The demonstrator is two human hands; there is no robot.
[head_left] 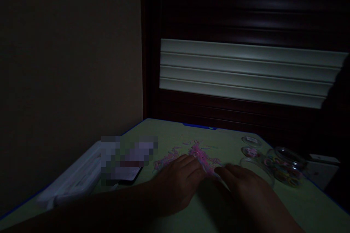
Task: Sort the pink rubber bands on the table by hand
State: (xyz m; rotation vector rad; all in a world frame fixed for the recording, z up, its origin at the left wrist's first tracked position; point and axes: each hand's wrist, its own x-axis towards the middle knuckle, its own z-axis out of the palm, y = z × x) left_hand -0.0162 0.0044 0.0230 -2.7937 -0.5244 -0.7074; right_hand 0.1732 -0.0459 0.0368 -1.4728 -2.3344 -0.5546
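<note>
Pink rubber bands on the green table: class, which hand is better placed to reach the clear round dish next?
Probably the right hand: it lies beside the clear round dish, with its fingertips at the pink rubber bands. The left hand sits on the far side of the bands from the dish.

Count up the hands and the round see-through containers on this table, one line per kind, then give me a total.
Hands: 2 (left hand, right hand)
Round clear containers: 4
Total: 6
Loose pink rubber bands not counted: too small and tangled to tell apart.
</note>
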